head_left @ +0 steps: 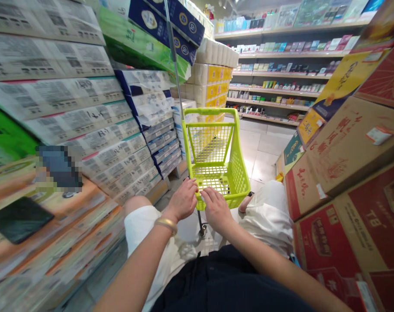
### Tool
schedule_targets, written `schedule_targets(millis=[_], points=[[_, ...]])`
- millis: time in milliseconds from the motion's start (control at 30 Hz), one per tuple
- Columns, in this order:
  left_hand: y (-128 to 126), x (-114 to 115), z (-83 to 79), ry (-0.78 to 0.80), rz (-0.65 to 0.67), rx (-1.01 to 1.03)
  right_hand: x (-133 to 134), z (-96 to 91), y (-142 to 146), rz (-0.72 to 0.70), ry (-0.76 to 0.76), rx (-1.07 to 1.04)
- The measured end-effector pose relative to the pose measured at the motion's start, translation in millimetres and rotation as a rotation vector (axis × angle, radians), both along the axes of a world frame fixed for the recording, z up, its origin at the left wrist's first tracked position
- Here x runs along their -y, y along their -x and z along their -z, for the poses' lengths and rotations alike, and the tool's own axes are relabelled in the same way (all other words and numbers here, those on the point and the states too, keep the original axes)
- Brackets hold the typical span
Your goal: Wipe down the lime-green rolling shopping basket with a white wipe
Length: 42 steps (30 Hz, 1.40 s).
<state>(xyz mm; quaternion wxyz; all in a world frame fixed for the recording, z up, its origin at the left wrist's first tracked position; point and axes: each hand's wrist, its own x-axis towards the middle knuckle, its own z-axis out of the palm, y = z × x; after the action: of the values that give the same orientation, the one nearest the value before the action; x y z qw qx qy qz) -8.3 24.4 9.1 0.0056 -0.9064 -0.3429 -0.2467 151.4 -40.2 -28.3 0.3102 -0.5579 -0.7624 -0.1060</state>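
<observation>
A lime-green plastic shopping cart [239, 173] stands between my knees, its slatted basket bare inside. My left hand [184, 199], with a gold-coloured bangle at the wrist, is closed at the near left corner of the basket's rim. Just beside it, the bent fingers of my right hand [216, 208] lie over the same near rim. A small pale bit shows by the right fingertips, too small to name. The undersides of both hands are hidden. A thin metal pole [175, 56] rises from the cart's left side, and a caster [202, 229] shows below.
Stacked white packs [96, 117] rise at left, with a dark flat tablet-like thing [21, 219] on an orange pack nearer me. Red and brown cartons [346, 151] crowd the right. Shelves of small goods [281, 71] stand at the back, beyond a tiled floor [258, 149].
</observation>
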Motion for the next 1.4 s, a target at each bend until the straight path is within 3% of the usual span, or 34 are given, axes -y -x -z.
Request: schedule_targets(millis=[167, 467, 600, 800, 900, 1133, 1233, 1400], points=[[-11.5, -3.9, -4.4, 0.007, -0.005, 0.039, 10.3, -4.1, -12.9, 0.096, 0.011, 0.015], [-6.9, -1.8, 13.2, -0.043, -0.072, 0.102, -0.1, -14.3, 23.1, 0.017, 0.071, 0.051], [3.7, -1.4, 12.0, -0.06, -0.072, 0.111, 8.1, -13.4, 3.5, -0.012, 0.046, 0.053], [6.3, -0.2, 16.1, -0.077, -0.077, 0.184, 21.8, -12.9, -31.7, 0.062, 0.03, 0.02], [1.6, 1.0, 18.8, -0.083, -0.102, 0.198, 19.4, -14.0, -22.1, 0.088, 0.052, 0.013], [-1.7, 1.1, 17.8, -0.087, -0.099, 0.186, 7.4, -17.6, 14.5, -0.012, 0.089, 0.043], [1.7, -0.2, 15.5, -0.082, -0.079, 0.174, 8.4, -17.9, 0.4, -0.032, 0.086, 0.056], [5.1, -1.3, 14.8, -0.05, -0.074, 0.158, 15.5, -17.8, -47.7, 0.034, 0.063, 0.033]])
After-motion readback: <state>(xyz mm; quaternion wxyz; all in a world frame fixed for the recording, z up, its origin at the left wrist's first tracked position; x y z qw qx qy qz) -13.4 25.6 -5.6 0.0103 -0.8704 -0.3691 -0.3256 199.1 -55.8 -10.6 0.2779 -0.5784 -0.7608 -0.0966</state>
